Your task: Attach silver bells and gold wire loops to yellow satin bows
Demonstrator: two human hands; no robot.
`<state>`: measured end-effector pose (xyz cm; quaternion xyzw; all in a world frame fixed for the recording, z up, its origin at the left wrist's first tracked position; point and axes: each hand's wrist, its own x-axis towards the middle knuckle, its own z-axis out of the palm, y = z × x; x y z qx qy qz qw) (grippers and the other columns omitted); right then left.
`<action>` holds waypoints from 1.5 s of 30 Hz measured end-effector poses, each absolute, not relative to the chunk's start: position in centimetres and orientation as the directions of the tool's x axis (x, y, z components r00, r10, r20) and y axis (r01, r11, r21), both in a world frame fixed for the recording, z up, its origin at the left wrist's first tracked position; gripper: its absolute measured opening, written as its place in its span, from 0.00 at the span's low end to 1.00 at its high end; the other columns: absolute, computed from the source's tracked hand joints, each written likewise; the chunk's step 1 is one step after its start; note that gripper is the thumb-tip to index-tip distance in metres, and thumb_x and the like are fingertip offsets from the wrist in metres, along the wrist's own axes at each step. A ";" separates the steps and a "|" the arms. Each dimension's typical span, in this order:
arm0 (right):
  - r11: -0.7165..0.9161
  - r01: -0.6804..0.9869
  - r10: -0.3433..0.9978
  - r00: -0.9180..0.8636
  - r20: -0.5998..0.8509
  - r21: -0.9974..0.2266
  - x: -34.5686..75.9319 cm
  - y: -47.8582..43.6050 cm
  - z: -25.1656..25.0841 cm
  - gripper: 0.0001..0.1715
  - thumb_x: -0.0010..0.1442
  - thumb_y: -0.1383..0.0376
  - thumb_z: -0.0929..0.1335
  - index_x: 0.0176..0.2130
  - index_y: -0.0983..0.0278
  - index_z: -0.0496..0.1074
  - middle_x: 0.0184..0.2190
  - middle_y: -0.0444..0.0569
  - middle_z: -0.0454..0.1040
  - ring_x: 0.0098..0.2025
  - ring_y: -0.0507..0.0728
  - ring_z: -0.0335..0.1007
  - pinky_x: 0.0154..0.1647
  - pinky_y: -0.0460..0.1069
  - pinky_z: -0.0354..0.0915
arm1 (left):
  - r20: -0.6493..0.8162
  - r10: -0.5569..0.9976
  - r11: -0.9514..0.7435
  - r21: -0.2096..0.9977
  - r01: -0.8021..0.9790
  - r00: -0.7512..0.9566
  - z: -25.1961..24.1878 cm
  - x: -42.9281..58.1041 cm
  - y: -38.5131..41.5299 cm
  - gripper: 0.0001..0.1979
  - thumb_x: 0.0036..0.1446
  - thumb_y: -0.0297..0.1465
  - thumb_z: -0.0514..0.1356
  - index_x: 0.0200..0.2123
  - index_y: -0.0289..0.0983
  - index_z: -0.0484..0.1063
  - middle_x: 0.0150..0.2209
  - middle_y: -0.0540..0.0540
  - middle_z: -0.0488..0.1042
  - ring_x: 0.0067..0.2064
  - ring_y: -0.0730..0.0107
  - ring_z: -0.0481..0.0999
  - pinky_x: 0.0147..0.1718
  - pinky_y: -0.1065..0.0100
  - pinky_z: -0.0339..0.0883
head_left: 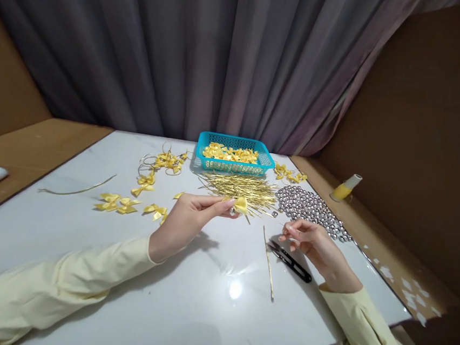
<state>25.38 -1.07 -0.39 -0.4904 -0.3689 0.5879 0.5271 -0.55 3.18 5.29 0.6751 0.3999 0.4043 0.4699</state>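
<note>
My left hand (189, 217) pinches a yellow ribbon bow (242, 204) between thumb and fingers, above the middle of the table. A small shiny silver bell or bead (233, 211) shows just below the thumb, against the bow. To the right, my right hand (320, 249) is raised with thumb and fingertips pinched together; whatever is between them is too small to make out. Black thread snips (292, 262) lie on the table beneath that hand. A single gold cord piece (269, 263) rests just left of the snips.
A blue plastic basket (234, 167) of yellow bows stands at the back. Before it lie a heap of gold ties (248, 189) and many silver beads (308, 204). Loose bows (119, 203) and a bent cord (77, 191) lie left. A yellow bottle (342, 191) stands right.
</note>
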 end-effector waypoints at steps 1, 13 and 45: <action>-0.167 -0.275 0.982 0.037 -0.184 -0.947 25.4 -1.1 -0.3 0.08 0.43 0.67 0.74 0.22 0.68 0.72 0.26 0.46 0.70 0.32 0.55 0.72 0.23 0.44 0.62 | 0.175 0.918 -0.242 0.958 0.155 0.356 5.3 -0.5 3.1 0.09 0.54 0.37 0.60 0.32 0.40 0.79 0.33 0.52 0.79 0.41 0.70 0.76 0.43 0.77 0.65; 0.155 -0.647 0.988 0.119 0.102 -0.746 22.6 -2.3 1.8 0.05 0.51 0.69 0.69 0.24 0.63 0.70 0.39 0.48 0.72 0.44 0.54 0.69 0.52 0.50 0.62 | 0.146 0.901 -0.193 0.978 0.074 0.408 4.7 -0.5 3.2 0.08 0.54 0.35 0.60 0.34 0.39 0.78 0.36 0.50 0.79 0.41 0.69 0.75 0.42 0.75 0.65; 0.094 0.257 0.958 0.239 0.157 -0.962 13.4 -5.9 0.8 0.12 0.57 0.57 0.65 0.34 0.64 0.69 0.15 0.37 0.56 0.20 0.49 0.53 0.23 0.44 0.52 | -0.010 0.885 -0.062 0.988 0.138 0.465 4.6 -0.1 0.5 0.11 0.55 0.37 0.58 0.29 0.37 0.77 0.34 0.49 0.78 0.38 0.65 0.74 0.36 0.71 0.65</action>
